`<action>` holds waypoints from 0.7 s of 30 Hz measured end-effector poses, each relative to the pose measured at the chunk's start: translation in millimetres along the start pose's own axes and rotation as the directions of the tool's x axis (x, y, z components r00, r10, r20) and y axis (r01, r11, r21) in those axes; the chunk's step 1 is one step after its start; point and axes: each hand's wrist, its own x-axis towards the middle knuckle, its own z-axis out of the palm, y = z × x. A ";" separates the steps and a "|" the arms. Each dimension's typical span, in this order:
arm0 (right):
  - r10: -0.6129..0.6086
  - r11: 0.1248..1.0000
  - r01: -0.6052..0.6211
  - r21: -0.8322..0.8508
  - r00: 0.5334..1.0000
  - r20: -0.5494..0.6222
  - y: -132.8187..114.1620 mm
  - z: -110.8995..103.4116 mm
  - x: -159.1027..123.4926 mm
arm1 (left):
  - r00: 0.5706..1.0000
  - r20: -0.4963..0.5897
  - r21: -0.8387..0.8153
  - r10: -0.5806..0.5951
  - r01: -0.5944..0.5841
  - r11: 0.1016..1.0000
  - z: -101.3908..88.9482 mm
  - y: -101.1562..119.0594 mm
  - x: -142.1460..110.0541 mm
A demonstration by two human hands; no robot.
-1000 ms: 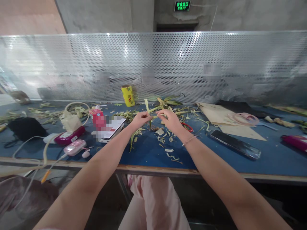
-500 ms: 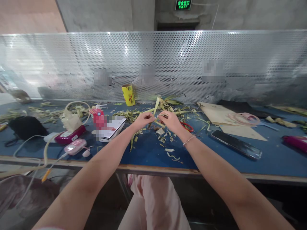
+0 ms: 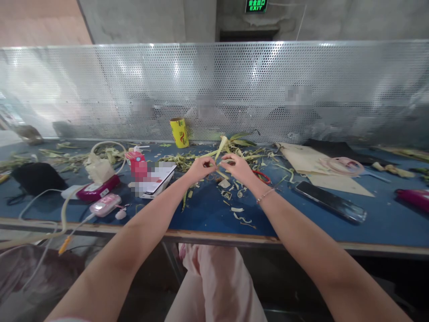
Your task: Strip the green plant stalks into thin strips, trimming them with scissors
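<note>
Head view: left hand [image 3: 201, 168] and right hand [image 3: 236, 167] pinch a strip [image 3: 218, 153]
Both grips are closed on it, at twelve o'clock from the lap [image 3: 217, 281]; from the hands, yellow tube [image 3: 179, 133] at ten, phone [image 3: 330, 202] at four

A yellow cylindrical container [image 3: 179, 133] is set on the blue-topped bench [image 3: 208, 218] before a silvery perforated metal screen [image 3: 100, 80]. A glossy black rectangular phone [image 3: 330, 202] is laid farther right; a green-lit exit sign [image 3: 256, 6] is seen above.

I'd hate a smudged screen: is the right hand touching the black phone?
Apart: the head view shows blue tabletop between the right hand and the phone.
</note>
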 end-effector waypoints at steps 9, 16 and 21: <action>0.032 0.999 -0.029 -0.029 0.995 0.098 4.2 2.6 1.0 | 0.993 -0.096 -0.236 -0.075 0.050 0.970 -2.7 -13.6 4.6; -0.036 0.999 0.038 -0.015 0.994 0.105 1.2 0.7 0.4 | 0.993 -0.029 -0.288 -0.114 0.101 0.952 -1.3 -10.2 3.6; -0.180 0.975 0.187 -0.121 0.981 0.066 -7.8 -1.2 -4.2 | 0.995 -0.038 -0.207 -0.089 0.080 0.975 -1.8 -12.6 4.5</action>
